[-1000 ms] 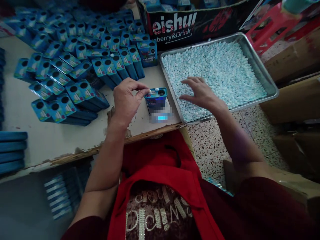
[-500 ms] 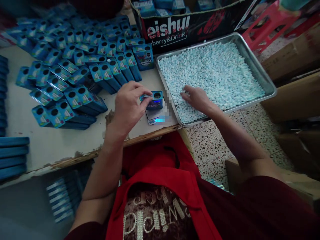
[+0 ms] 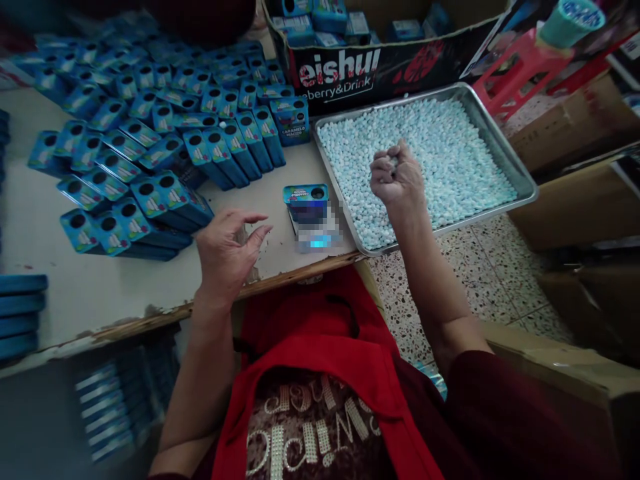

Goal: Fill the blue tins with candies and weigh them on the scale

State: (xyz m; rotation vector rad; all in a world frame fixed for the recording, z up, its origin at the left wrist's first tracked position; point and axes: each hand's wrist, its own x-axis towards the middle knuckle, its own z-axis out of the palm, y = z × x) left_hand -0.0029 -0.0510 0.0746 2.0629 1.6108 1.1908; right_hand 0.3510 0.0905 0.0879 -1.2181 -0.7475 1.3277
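1. The left hand (image 3: 225, 252) has gone away from the tin (image 3: 305, 193). Half a second ago its thumb and finger were at the left end of the tin's top; now it is in the air over the table (image 3: 130, 287), to the left. Thumb and forefinger are spread apart, and I see nothing between them.
2. The right hand (image 3: 399, 179) was with fingers down among the candies (image 3: 450, 157). Now it is turned up above them, over the tray (image 3: 506, 155), with the fingers curled inward. Pale pieces seem to be held there; how many, I cannot tell.
3. For the work, I judge this means that the tin stands by itself, without a hand touching it, and the right hand has taken some candies.
4. The tin is on the small scale (image 3: 331, 233), between the left hand and the tray. It is blue, with a printed top and one round dark hole at the right end. How full it is, I cannot see.
5. The scale's display is lit blue, but the number is blurred.
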